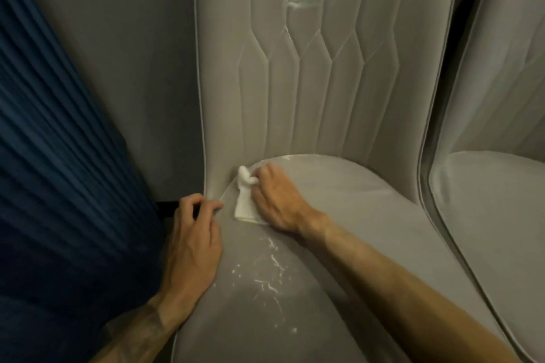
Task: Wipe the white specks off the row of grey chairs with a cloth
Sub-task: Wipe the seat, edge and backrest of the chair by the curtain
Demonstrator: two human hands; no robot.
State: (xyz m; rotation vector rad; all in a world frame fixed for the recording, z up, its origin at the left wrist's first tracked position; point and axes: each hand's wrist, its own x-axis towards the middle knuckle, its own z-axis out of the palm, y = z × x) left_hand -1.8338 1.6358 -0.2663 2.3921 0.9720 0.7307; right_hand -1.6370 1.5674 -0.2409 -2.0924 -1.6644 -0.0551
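A grey upholstered chair point(348, 203) with a quilted backrest fills the middle of the view. My right hand point(275, 200) grips a white cloth point(245, 200) and presses it on the seat's rear left corner, where seat meets backrest. My left hand point(194, 230) holds the seat's left edge, fingers curled over the rim. White specks point(268, 271) are scattered on the seat in front of the cloth. White streaks point(303, 1) mark the upper backrest.
A second grey chair point(495, 186) stands close on the right, with a narrow gap between the two. A blue pleated curtain point(59, 156) hangs at the left, against a grey wall point(124, 53). A dark bar point(168, 206) shows beside the left hand.
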